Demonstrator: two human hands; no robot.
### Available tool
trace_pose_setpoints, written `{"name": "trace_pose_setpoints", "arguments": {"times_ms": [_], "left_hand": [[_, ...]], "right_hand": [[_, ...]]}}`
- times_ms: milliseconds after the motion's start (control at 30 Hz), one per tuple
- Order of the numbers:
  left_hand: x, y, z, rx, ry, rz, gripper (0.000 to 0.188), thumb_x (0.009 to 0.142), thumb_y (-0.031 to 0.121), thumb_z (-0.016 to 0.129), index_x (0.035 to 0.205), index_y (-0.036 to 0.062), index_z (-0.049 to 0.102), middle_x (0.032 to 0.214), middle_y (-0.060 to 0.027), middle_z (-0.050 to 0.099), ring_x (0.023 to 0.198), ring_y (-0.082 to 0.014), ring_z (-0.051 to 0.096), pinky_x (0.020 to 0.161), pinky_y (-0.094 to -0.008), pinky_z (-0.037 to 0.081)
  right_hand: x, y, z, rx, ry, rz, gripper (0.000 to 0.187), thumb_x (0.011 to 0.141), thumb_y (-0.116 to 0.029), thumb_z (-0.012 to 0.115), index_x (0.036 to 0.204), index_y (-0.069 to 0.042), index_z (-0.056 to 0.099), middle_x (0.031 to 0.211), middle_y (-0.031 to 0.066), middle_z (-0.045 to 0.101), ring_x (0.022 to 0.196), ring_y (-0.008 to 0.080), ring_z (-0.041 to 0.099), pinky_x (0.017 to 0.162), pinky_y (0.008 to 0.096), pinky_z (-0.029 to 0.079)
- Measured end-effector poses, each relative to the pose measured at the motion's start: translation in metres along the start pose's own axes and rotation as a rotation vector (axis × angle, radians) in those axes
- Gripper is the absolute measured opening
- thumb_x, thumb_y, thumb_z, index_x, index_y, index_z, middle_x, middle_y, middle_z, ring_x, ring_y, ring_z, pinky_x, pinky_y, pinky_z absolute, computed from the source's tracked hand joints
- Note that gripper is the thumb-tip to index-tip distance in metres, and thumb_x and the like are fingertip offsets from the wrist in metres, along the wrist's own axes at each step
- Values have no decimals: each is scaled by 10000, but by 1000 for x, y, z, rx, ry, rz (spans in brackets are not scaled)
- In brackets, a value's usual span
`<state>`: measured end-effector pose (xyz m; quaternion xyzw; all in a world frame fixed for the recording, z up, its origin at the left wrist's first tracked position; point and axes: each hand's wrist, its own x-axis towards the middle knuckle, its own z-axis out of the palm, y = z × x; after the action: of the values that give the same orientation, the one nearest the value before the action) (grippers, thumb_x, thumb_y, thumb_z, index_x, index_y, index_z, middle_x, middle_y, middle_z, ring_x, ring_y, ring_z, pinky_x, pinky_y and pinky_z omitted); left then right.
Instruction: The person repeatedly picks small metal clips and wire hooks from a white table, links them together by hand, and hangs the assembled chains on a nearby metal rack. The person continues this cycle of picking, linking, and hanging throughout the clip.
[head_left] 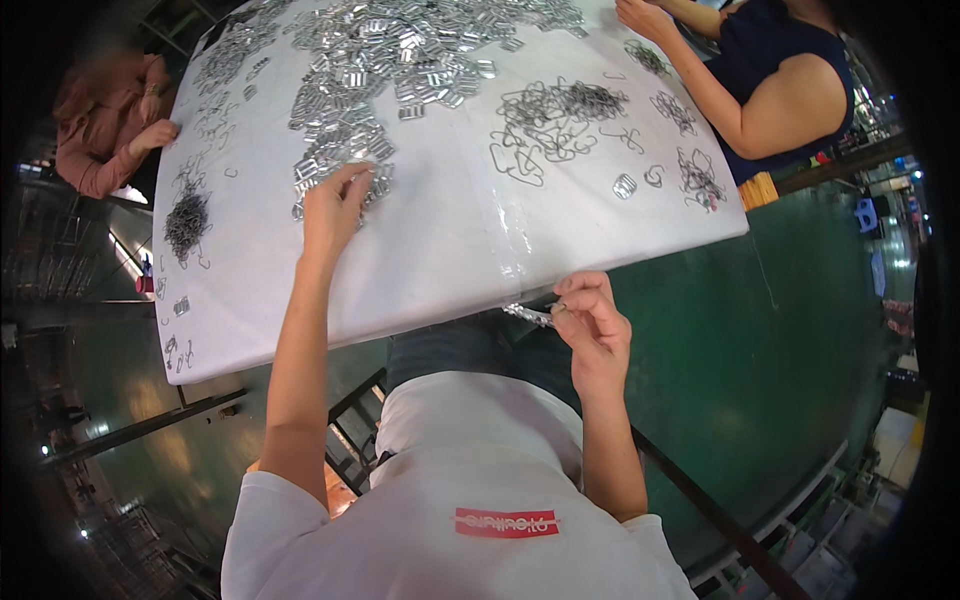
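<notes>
My left hand [335,208] reaches over the near end of a long heap of shiny slotted metal buckles [430,50]. Its fingers are stretched out, thumb slightly apart, touching the loose pieces; nothing shows in its grasp. At the table's near edge, my right hand [597,325] is closed in a pinch. From its fingertips a row of small silver buckles [527,315] extends to the left, apparently strung on a thin wire that the fingers partly hide. Bent wire hooks [545,125] lie in a tangled pile on the right half of the table.
The white-covered table [430,240] has a taped seam. A dark wire pile [186,225] lies at the left, smaller wire clusters [700,180] at the right edge. One person [110,125] sits at the left side; another person [770,95] works at the right. Green floor [740,400] surrounds it.
</notes>
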<state>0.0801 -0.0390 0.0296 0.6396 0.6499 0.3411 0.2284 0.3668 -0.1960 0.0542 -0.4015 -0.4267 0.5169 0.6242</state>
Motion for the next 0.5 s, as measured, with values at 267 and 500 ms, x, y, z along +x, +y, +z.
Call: {"name": "trace_pose_setpoints", "arguments": {"times_ms": [267, 500], "left_hand": [[-49, 36, 53, -606, -285, -311, 183, 900, 104, 592, 1056, 58, 675, 825, -28, 660, 710, -65, 588, 611, -218, 467], [-92, 101, 50, -878, -327, -150, 306, 843, 5, 634, 1146, 6, 596, 878, -44, 652, 793, -96, 599, 662, -227, 476]], "right_hand": [[5, 9, 2, 6, 74, 63, 75, 805, 63, 640, 849, 15, 600, 998, 51, 475, 853, 111, 486, 775, 243, 411], [3, 8, 2, -94, 121, 26, 67, 808, 16, 668, 846, 8, 614, 987, 47, 493, 825, 100, 503, 768, 235, 416]]}}
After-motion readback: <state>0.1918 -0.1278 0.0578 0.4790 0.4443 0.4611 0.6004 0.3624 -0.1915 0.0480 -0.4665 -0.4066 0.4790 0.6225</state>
